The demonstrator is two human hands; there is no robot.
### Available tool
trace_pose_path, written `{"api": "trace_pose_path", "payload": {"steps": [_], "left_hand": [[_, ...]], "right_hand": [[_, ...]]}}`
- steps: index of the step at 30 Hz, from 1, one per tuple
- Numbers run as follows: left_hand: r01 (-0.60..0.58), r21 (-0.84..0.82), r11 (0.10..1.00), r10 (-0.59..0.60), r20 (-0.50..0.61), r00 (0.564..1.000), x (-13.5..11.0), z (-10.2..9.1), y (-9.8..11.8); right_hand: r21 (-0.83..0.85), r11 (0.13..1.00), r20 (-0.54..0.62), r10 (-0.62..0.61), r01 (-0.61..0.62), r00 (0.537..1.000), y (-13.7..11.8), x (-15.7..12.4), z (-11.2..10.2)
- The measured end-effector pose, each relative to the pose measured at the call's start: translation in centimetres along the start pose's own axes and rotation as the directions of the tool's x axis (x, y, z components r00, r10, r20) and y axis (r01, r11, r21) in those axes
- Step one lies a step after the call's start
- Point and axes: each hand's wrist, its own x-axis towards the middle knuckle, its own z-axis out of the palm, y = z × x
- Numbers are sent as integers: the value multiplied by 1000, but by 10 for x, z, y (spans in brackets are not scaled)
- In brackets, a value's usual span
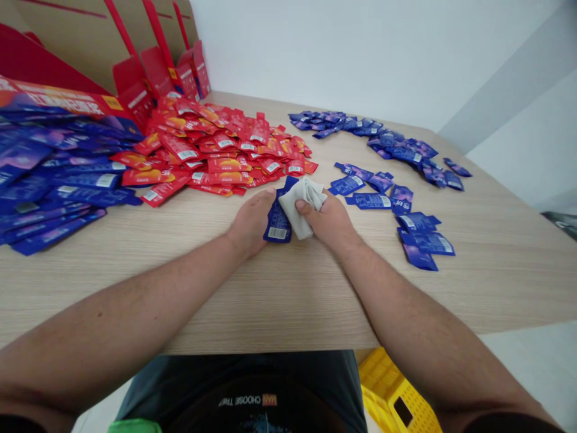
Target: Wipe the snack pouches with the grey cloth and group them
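A blue foil sachet (278,218) is held flat on the wood-grain surface (491,288), barcode (277,233) end toward the person, with a crumpled white cloth (302,206) pressed over its upper right part. The sachet is pinned at its left edge by the left hand (251,222); that grip is narrow, with the fingers (268,193) curled in against the foil. A narrow grip is closed on the cloth by the right hand (323,222), thumb (303,207) laid on top. The sachet is judged light, thin and floppy, its foil probably slippery; hold is best taken flat at the sealed barcode end, not at the thin corners. The cloth is judged soft and easily bunched.

Relative to the held sachet: a loose heap of red sachets (216,150) lies beyond it and to the left, its nearest pieces just past the fingertips. Loose blue sachets (378,198) are scattered to the right, and a further band of blue sachets (360,129) lies farther beyond. A large pile of blue sachets (58,174) sits well to the left. Red-and-cardboard display boxes (157,66) stand far beyond, at the back of the surface. A yellow plastic crate (390,391) is seen below the near edge of the surface, down and to the right.
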Motion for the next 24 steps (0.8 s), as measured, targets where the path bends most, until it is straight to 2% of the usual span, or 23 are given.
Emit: {"api": "trace_pose_path", "payload": {"steps": [5, 7, 10, 15, 19, 24], "left_hand": [[-107, 194, 975, 123, -71, 990, 2, -3, -5], [-108, 212, 971, 127, -77, 989, 2, -3, -6], [-92, 243, 966, 117, -91, 989, 1, -3, -5], [-59, 229, 972, 82, -92, 992, -2, -2, -1], [-22, 196, 980, 41, -94, 995, -1, -3, 1], [-10, 129, 992, 19, -68, 997, 0, -5, 3]], "right_hand": [[-114, 993, -20, -7, 4, 1000, -6, 2, -8], [-172, 985, -56, -4, -6, 998, -8, 3, -13], [-221, 975, -9, -27, 24, 1000, -11, 4, -18], [-278, 960, -42, 6, -17, 999, -13, 3, -17], [-292, 956, 56, 1, 15, 998, -14, 1, -15], [-320, 947, 1, 12, -11, 1000, -13, 2, -14]]}}
